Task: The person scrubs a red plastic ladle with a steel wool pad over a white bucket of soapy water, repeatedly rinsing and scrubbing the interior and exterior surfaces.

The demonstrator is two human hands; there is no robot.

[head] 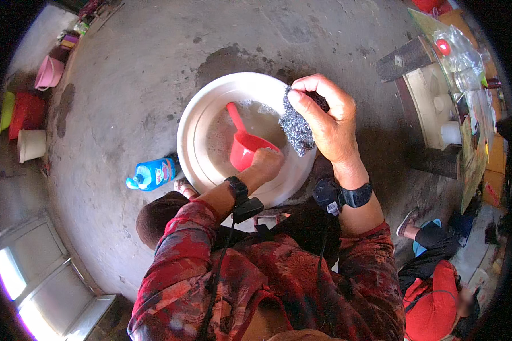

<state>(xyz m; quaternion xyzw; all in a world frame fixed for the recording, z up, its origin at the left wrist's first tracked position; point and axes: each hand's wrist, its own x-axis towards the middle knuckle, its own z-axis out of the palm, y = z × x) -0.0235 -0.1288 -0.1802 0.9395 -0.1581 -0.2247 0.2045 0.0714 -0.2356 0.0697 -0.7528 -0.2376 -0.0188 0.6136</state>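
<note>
A white plastic basin of cloudy, sudsy water stands on the floor before me. My left hand grips the rim of a red plastic dipper inside the basin, some fingers hidden within its bowl. The dipper's handle points away from me, toward the far left side. Above the basin's right rim, my right hand pinches a dark grey, fuzzy scrubbing cloth between thumb and fingers, and the cloth hangs down. Left of the basin is a blue pump bottle bearing writing.
Another person in red sits at the lower right. A glass-topped table with clutter stands at the right. Along the left wall are a pink bucket, a red container and a white bucket. Wet patches mark the concrete floor.
</note>
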